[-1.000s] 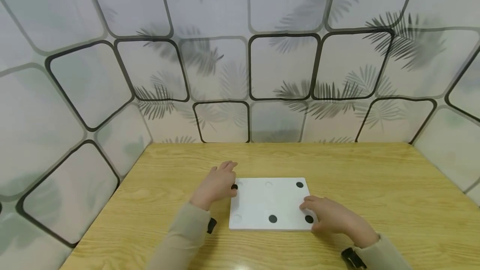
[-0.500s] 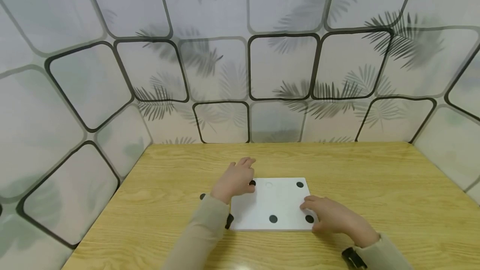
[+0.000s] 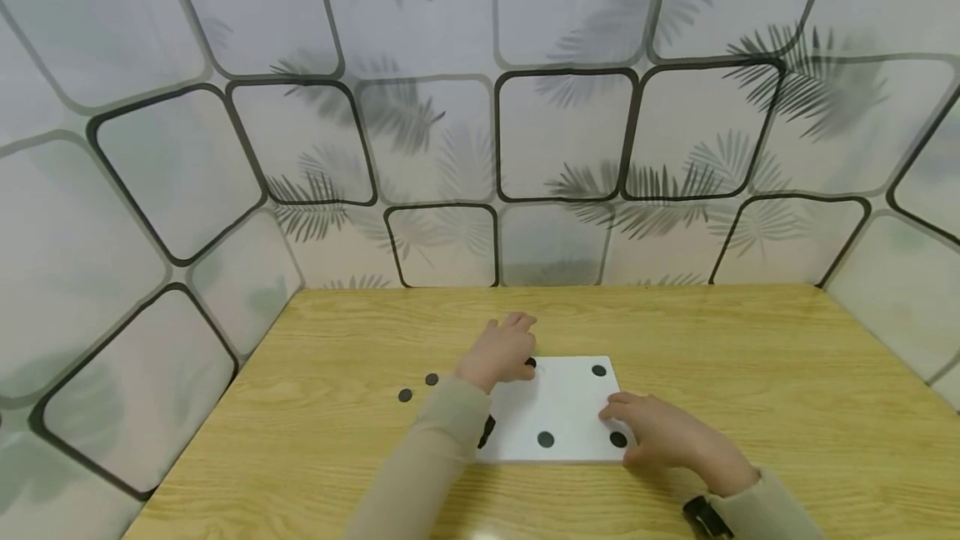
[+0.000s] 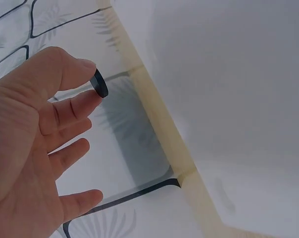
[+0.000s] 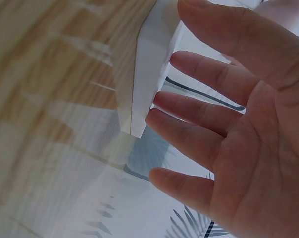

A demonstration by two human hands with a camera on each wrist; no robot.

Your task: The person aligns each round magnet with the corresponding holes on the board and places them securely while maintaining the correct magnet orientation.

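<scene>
A small black disc (image 4: 99, 84) is pinched between the thumb and forefinger of my left hand (image 3: 501, 350), the other fingers spread apart. That hand is over the far left part of a white rectangular board (image 3: 570, 402). Black discs sit on the board at its far right corner (image 3: 599, 371), near the middle of its near edge (image 3: 546, 440) and at its near right corner (image 3: 618, 440). My right hand (image 3: 663, 436) rests against the board's right side, its fingers loosely extended and touching the edge. The left forearm hides the board's left part.
Two loose black discs, one nearer (image 3: 405, 395) and one farther (image 3: 432, 379), lie on the wooden table (image 3: 337, 440) left of the board. A patterned wall covering (image 3: 562, 140) with leaf prints rises behind the table and at both sides.
My left hand has moved right with the pinched disc, from the board's left edge to its far middle. The loose discs on the left have come into view. The right hand stays put.
</scene>
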